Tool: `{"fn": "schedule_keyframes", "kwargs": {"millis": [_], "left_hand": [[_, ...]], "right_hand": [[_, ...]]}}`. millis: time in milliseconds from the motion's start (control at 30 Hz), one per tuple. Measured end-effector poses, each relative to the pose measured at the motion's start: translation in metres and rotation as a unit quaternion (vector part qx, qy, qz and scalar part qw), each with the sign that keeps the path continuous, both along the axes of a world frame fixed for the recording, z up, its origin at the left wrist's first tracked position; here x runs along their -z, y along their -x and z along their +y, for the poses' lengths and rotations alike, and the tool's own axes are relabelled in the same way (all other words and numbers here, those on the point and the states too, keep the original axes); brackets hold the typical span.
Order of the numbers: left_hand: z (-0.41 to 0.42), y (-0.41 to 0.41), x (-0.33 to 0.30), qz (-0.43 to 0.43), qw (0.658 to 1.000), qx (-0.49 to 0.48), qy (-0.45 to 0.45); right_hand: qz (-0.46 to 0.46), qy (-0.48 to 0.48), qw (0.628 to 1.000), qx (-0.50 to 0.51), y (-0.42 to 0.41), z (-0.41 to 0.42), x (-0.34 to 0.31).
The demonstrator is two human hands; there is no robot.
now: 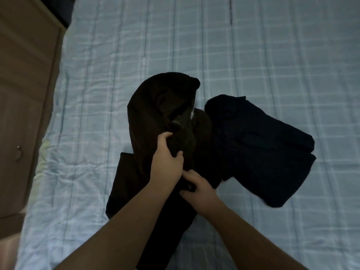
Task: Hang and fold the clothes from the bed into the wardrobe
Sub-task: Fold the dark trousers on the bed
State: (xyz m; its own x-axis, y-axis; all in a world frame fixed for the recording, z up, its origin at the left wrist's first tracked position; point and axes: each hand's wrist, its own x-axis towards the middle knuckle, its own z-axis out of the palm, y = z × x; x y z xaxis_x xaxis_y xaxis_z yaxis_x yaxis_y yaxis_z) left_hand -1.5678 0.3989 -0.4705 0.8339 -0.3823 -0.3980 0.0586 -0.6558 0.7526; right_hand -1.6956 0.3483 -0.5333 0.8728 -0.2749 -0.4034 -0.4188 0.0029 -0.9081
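Both hands, left hand (168, 162) and right hand (196, 189), grip the brown-black garment (148, 121) mid-bed; a navy garment (259, 145) touches its right side; no legible writing.

Dark brown garment (148, 121) crumpled on bed; navy garment (259, 147) touching, right.

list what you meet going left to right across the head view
wooden cabinet → brown garment → left hand → right hand → dark blue garment, all but the cabinet on the checked bedsheet
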Motion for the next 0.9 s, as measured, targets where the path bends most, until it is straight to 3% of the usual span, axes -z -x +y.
{"fn": "schedule_keyframes", "kwargs": {"millis": [200,300,467,600,900], "left_hand": [[0.019,-0.001,-0.031,-0.014,0.992,0.088,0.087],[0.030,0.002,-0.062,0.043,0.979,0.159,0.116],[0.060,0.014,-0.117,-0.004,0.967,0.218,0.130],[0.100,0.009,-0.168,-0.079,0.962,0.205,0.159],[0.225,-0.043,-0.233,-0.085,0.957,0.143,0.237]], "right_hand": [[-0.011,-0.063,0.977,0.204,-0.010,-0.047,-0.029],[-0.012,-0.007,0.973,0.232,-0.019,-0.068,-0.060],[-0.039,0.199,0.970,0.131,-0.022,-0.078,-0.113],[-0.056,0.370,0.927,0.008,-0.024,-0.066,-0.151],[0.055,0.507,0.843,-0.172,-0.025,0.012,-0.202]]}}
